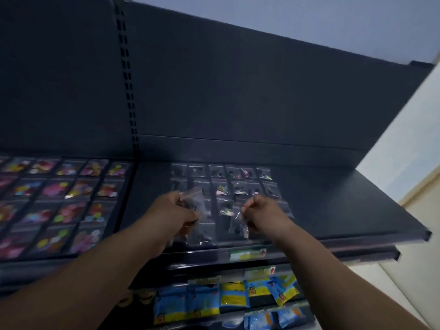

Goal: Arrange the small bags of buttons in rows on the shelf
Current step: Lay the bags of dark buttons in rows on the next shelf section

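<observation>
Colour bags [54, 201]: in rows, left bay.
Left hand [166, 210]: curled round clear bags [195, 198], over the shelf [345, 206].
Rows [223, 179]: button bags lying flat behind both hands.
Right hand [264, 215]: fisted, pinching one bag [239, 225] above the front row.

Two long bare forearms [107, 256], uncovered wrist to elbow, with left grip [170, 210] and right grip [260, 214] likewise bare.

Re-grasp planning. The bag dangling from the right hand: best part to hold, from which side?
Top edge, from above, as the right hand pinches the bag now: it hangs down, dark buttons seemingly sagged to the bottom, leaving flat film up top for a pinch.
</observation>
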